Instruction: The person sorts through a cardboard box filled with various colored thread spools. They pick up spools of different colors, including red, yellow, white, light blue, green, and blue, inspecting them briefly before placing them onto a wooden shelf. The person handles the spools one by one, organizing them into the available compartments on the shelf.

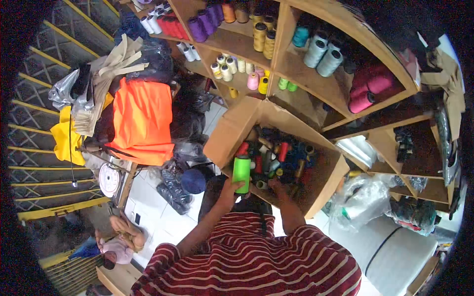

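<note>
At the cardboard box [228, 133], my left fingers [233, 186] clasp a green spool [241, 172]; the grip of my right fingers [278, 185] I can't tell.

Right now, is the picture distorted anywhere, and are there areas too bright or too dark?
Head view: wooden shelves bow toward the dark, grainy rim; floor tiles look washed out; inside the cardboard box it is dim, though the green spool in the left hand shows clearly.
</note>
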Motion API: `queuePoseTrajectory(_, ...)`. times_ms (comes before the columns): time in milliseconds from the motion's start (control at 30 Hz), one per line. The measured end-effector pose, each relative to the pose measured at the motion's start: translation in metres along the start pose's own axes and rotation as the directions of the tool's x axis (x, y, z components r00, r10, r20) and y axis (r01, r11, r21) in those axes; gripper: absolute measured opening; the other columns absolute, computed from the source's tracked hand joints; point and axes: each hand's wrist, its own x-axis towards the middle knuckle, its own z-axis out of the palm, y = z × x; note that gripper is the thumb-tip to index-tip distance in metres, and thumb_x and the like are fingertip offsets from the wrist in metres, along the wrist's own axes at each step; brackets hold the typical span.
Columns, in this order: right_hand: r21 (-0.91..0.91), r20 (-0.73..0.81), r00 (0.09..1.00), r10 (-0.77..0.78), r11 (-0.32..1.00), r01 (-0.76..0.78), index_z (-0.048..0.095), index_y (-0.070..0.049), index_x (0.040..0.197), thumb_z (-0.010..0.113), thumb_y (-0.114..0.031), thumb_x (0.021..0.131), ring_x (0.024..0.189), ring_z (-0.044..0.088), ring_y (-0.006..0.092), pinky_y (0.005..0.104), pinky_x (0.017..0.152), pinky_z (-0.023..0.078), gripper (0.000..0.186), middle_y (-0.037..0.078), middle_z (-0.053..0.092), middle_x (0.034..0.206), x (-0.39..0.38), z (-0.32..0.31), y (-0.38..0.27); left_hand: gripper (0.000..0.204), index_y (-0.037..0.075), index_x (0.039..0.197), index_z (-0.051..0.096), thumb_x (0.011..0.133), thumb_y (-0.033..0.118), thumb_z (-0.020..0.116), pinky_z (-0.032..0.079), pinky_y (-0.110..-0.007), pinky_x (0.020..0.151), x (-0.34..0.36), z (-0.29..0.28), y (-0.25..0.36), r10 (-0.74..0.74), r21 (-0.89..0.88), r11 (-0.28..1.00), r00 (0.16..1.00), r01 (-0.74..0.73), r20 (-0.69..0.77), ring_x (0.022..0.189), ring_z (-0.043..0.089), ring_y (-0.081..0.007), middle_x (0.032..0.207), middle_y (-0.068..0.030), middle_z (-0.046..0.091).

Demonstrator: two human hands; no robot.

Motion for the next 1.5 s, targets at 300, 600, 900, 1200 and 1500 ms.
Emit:
queuePoseTrajectory(300, -0.148, 0.003, 0.999, 0.041, 0.988, -0.040, 0.054, -0.006, 0.123, 0.064, -0.012, 0.088, 0.105, 0.058, 0.0191, 0.0336, 0.088, 0.048, 0.038, 0.008, 0.060, 0.115, 0.012, 0.023, -0.012, 0.035, -0.001, 0.106, 0.056, 0.089, 0.029, 0.056, 0.046, -0.030, 0.059, -0.003, -0.002, -0.004, -0.076, -0.100, 0.992, 0.997, 0.074, -0.016, 0.067, 0.057, -0.0172, 0.079, -0.0083, 0.059)
queuePoseTrajectory(600, -0.177, 0.012, 0.999, 0.051, 0.983, -0.048, 0.053, -0.005, 0.124, 0.064, -0.012, 0.088, 0.105, 0.059, 0.0192, 0.0335, 0.087, 0.048, 0.038, 0.008, 0.060, 0.115, 0.010, 0.024, 0.000, 0.030, -0.003, 0.105, 0.058, 0.089, 0.023, 0.055, 0.047, -0.031, 0.060, -0.004, 0.001, -0.009, -0.067, -0.126, 0.990, 0.997, 0.062, -0.028, 0.068, 0.058, -0.0172, 0.081, -0.0094, 0.061)
queuePoseTrajectory(900, -0.172, 0.030, 0.998, 0.057, 0.984, -0.051, 0.053, -0.004, 0.125, 0.064, -0.012, 0.088, 0.105, 0.059, 0.0193, 0.0333, 0.087, 0.049, 0.039, 0.008, 0.060, 0.115, 0.011, 0.014, 0.014, 0.028, -0.002, 0.102, 0.058, 0.089, 0.023, 0.055, 0.047, -0.030, 0.058, -0.010, 0.006, -0.004, -0.080, -0.062, 0.995, 0.994, 0.076, -0.074, 0.066, 0.058, -0.0159, 0.079, -0.0092, 0.060)
queuePoseTrajectory(1200, -0.006, -0.012, 0.999, 0.030, 1.000, -0.030, 0.052, -0.004, 0.125, 0.063, -0.012, 0.088, 0.106, 0.059, 0.0194, 0.0332, 0.086, 0.049, 0.039, 0.008, 0.060, 0.115, -0.005, -0.001, 0.017, 0.028, -0.001, 0.104, 0.057, 0.090, 0.023, 0.055, 0.047, -0.030, 0.056, -0.026, 0.003, -0.004, -0.057, -0.079, 0.995, 0.998, 0.055, -0.021, 0.066, 0.057, -0.0169, 0.079, -0.0096, 0.060)
queuePoseTrajectory(1500, 0.812, -0.233, 0.945, -0.229, 0.489, 0.319, 0.052, -0.003, 0.126, 0.063, -0.012, 0.088, 0.106, 0.059, 0.0194, 0.0330, 0.085, 0.049, 0.040, 0.007, 0.060, 0.116, -0.157, -0.114, -0.079, 0.038, -0.002, 0.113, 0.055, 0.094, 0.030, 0.050, 0.047, -0.030, 0.059, -0.045, 0.031, 0.045, -0.010, -0.092, 0.996, 0.999, 0.006, -0.037, 0.066, 0.057, -0.0162, 0.079, -0.0080, 0.059)
